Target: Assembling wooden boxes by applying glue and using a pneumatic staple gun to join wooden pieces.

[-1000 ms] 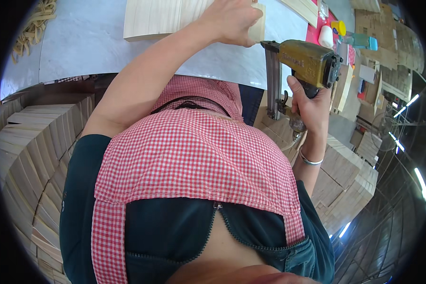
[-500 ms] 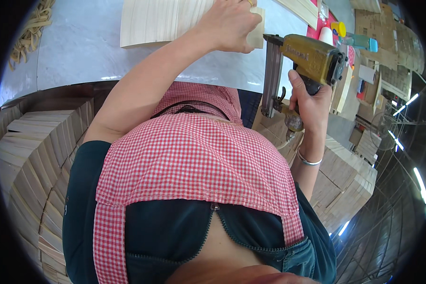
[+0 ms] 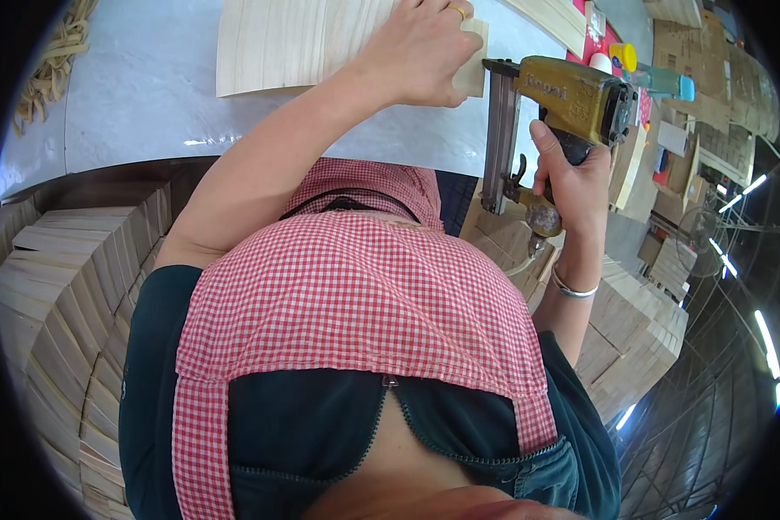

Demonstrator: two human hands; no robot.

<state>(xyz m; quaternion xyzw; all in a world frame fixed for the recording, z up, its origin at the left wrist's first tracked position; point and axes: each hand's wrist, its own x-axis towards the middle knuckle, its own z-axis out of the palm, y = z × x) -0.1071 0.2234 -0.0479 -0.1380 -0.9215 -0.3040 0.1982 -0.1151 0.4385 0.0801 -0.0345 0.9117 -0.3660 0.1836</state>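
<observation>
Right fingers [image 3: 546, 146] around nail gun [image 3: 568, 94]

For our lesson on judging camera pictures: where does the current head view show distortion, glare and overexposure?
Head view: black fills the corners around the fisheye image, and the near edge of the tabletop bows; head view: small white glints lie near that edge; head view, right side: ceiling lights look washed out against dark surroundings, while the nail gun reads clearly.
</observation>
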